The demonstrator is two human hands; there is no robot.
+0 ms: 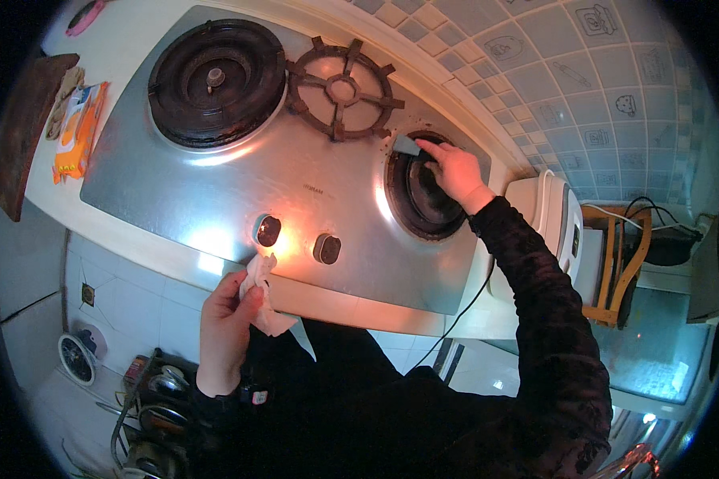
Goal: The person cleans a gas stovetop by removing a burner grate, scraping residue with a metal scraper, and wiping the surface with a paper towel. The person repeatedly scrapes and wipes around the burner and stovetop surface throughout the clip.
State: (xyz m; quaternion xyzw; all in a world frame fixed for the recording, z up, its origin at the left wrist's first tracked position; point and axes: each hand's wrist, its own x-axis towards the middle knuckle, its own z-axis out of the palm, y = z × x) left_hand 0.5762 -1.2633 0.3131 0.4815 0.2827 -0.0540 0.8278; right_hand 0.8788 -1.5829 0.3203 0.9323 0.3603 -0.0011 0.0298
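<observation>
My left hand (230, 326) pinches a crumpled white wipe (265, 299) at the front edge of a stainless-steel gas stove (311, 161). Over the right burner (398, 197), my right hand (455, 170) grips a small scraper (405, 145) with a flat grey blade. The blade lies at the burner's upper left rim, beside brown grime; the scraper's handle is mostly hidden by my fingers. A rusty pan support (343, 91) rests on the steel between the two burners. At the left is the larger black burner (215, 84). Two control knobs (268, 230) (326, 248) sit near the front.
An orange packet of wipes (79, 135) lies left of the stove, near a dark wooden board (30, 132). A white rice cooker (542, 215) stands close to my right forearm. A black cord (461, 314) hangs over the counter's front edge. Pots on a rack (162, 413) are at lower left.
</observation>
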